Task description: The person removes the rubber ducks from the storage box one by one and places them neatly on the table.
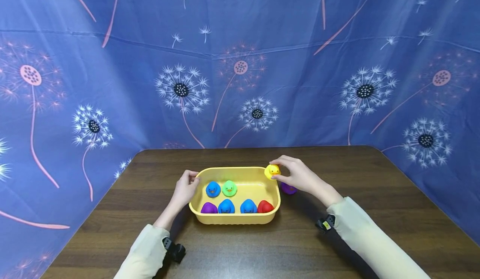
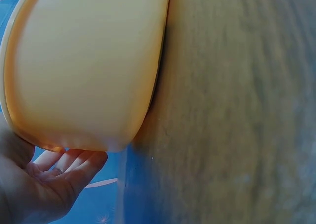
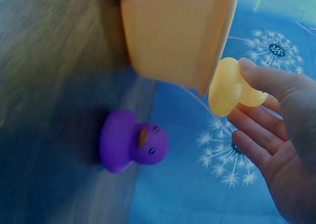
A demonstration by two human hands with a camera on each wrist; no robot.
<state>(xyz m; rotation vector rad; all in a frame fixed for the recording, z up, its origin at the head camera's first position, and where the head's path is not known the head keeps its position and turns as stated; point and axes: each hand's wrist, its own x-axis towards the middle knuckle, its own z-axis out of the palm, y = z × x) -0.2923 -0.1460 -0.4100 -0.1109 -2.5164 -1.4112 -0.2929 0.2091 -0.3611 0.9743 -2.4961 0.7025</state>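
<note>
A yellow plastic basin (image 1: 234,219) stands on the table. My left hand (image 1: 186,187) holds its left end at the rim; in the left wrist view the fingers (image 2: 81,167) lie against the outside wall. Above the basin's far right corner, my right hand (image 1: 296,174) pinches a yellow rubber duck (image 1: 271,171) between thumb and fingers. Inside the basin are several ducks: blue (image 1: 213,189) and green (image 1: 229,188) ones farther back, and purple (image 1: 208,208), blue (image 1: 226,207), blue (image 1: 248,207) and red (image 1: 265,207) ones along the near wall, which partly hides them.
A purple duck (image 3: 133,141) stands on the table just outside the basin's right end, partly hidden by the right hand in the head view. The brown wooden table (image 1: 240,254) reaches back to a blue cloth (image 1: 292,74) with dandelion prints.
</note>
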